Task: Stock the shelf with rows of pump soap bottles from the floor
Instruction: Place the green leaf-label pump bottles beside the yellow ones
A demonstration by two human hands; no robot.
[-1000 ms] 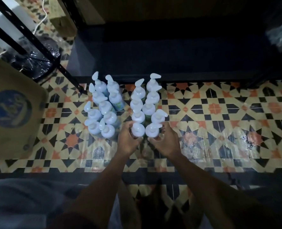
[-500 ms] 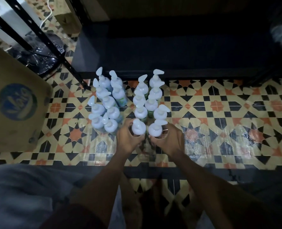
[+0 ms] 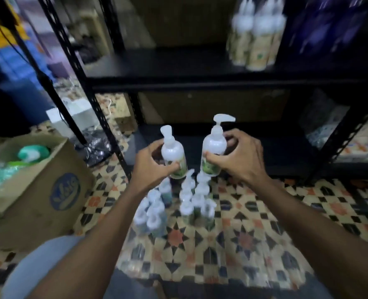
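— Patterned floor [image 3: 254,225] under a black shelf [image 3: 200,82]: how far along is the stocking?
— Early, I'd judge. One blurred cluster of shelved bottles [image 3: 256,39] stands on the board at the upper right. Several rows of floor bottles [image 3: 186,207] remain, near a cardboard box [image 3: 38,190].
— And the hands?
— The left grip [image 3: 150,167] is wrapped round the left bottle [image 3: 173,152], the right grip [image 3: 241,158] round the right bottle [image 3: 213,147]. Both bottles are upright in the air above the rows.
— Changed from half a second ago?
— Yes. Then those two stood on the tiles, nearest the person. Now they are lifted, and the view has swung up toward the shelf.
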